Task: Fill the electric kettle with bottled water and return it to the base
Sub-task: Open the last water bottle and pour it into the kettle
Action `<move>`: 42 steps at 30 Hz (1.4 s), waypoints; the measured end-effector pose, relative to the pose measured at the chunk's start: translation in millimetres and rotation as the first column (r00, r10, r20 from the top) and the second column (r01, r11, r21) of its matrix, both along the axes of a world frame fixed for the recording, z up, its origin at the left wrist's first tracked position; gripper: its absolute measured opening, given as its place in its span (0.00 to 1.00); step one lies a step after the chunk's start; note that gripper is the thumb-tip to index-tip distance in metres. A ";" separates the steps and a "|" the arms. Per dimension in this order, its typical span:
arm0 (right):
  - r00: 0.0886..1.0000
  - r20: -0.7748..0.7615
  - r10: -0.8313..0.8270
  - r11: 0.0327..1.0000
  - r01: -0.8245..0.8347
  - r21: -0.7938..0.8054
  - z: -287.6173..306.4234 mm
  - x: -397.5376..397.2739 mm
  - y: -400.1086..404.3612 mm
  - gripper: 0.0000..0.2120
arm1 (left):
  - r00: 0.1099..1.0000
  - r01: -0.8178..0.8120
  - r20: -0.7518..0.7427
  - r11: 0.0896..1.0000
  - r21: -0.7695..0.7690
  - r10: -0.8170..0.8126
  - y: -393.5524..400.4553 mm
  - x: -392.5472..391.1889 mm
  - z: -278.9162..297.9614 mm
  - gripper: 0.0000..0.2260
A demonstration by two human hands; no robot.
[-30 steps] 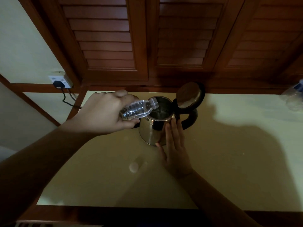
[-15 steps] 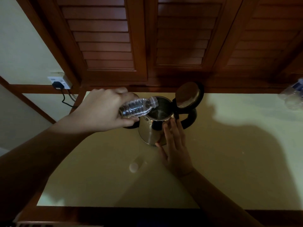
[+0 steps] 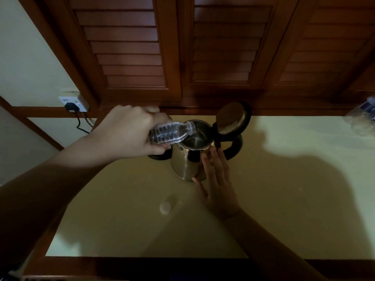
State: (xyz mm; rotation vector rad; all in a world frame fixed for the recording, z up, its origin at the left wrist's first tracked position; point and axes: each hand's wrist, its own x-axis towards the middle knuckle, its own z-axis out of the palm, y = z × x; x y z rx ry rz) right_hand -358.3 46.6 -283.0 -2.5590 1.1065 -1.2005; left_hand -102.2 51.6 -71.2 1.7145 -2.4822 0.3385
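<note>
Your left hand point(image 3: 129, 131) has its fingers curled round the water bottle point(image 3: 172, 133), gripping the ribbed body near its base, thumb underneath and the other fingers over the top. From those fingers the bottle's long axis runs out to your right and slightly away from you, lying close to level, with the open neck poking over the near-left rim of the kettle point(image 3: 193, 153). The mouth sits just inside the opening, so the pour line falls into the steel body rather than down its outside. Whether water is running at this instant is hard to tell in the dim light.

Your right hand point(image 3: 218, 185) is flat, fingers straight and close together, their tips laid against the kettle's near wall just under the rim, bracing it without gripping. The black handle point(image 3: 233, 147) lies just beyond and to the right of those fingertips, so that hand is the nearer one for lifting. The lid point(image 3: 231, 118) stands hinged up behind the opening, clear of the bottle.

Just beneath your left fingers, a dark rounded piece point(image 3: 160, 156) shows to the kettle's left; it is probably the base, which would mean the kettle stands beside it on the counter point(image 3: 284, 199). Judged so, the coming move is a short carry leftward toward your left hand.

The white cap point(image 3: 165, 207) lies on the counter near your right wrist.
</note>
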 end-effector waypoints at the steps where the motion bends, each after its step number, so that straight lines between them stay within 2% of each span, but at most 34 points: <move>1: 1.000 -0.001 0.002 1.000 -0.002 -0.002 -0.2 -0.1 -0.2 0.41 | 1.000 0.001 0.011 1.000 0.002 -0.001 -0.5 0.1 0.4 0.30; 19: 1.000 -0.012 -0.003 1.000 0.003 -0.019 0.5 -1.7 0.4 0.42 | 0.992 -0.054 0.117 0.998 -0.007 0.055 -2.2 -3.4 8.9 0.29; 28: 1.000 -0.006 0.015 1.000 -0.015 -0.023 0.3 -2.5 -1.0 0.43 | 0.993 -0.076 0.095 0.997 -0.006 0.076 -6.3 -6.0 16.8 0.30; 35: 1.000 0.012 0.018 1.000 -0.018 -0.023 2.3 -2.3 -0.5 0.40 | 0.991 -0.052 0.120 0.998 -0.037 0.056 -9.9 -11.6 24.8 0.32; 39: 1.000 0.001 0.017 1.000 -0.017 -0.019 0.6 -3.4 -0.4 0.41 | 0.986 -0.038 0.160 0.999 -0.005 0.038 -8.6 -16.9 25.9 0.30; 42: 1.000 -0.002 0.022 1.000 -0.022 -0.016 1.4 -4.0 -0.1 0.41 | 0.993 -0.028 0.114 0.999 -0.037 0.032 -7.4 -18.0 29.0 0.29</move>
